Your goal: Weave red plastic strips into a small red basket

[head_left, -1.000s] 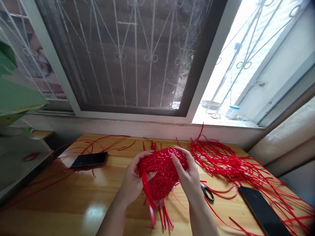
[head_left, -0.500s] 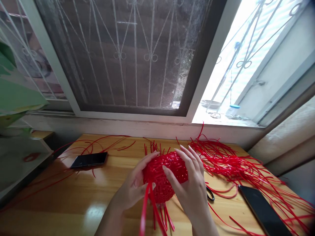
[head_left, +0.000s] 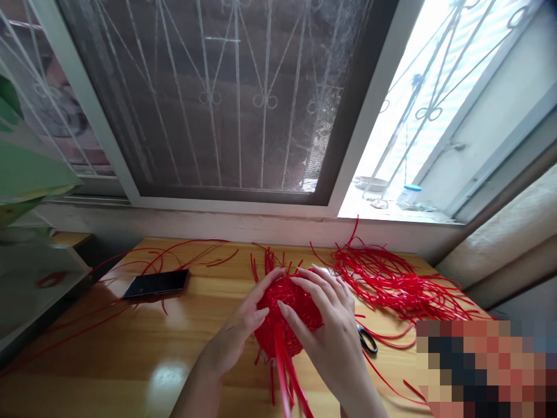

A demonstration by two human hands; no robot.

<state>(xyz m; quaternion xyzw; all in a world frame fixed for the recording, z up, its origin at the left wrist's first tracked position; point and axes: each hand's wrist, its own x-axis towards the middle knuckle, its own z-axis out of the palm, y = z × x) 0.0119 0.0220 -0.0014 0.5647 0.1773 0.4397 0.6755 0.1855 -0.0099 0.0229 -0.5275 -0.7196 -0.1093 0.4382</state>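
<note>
The left hand (head_left: 241,328) and right hand (head_left: 328,328) both grip a red woven piece (head_left: 272,330) over the desk (head_left: 174,342), partly covering it. Right of them lie a black scissors handle (head_left: 369,341) and tangled red strips (head_left: 394,285); leftward, a phone (head_left: 157,283) overlaps loose strands (head_left: 163,260).

There were two hands, left hand (head_left: 237,334) and right hand (head_left: 333,325), and one woven piece (head_left: 268,331). From it, one phone (head_left: 156,283) lay toward nine o'clock, one pair of scissors (head_left: 375,348) toward three, one strand heap (head_left: 400,287) toward two, one jar (head_left: 409,198) past one.
</note>
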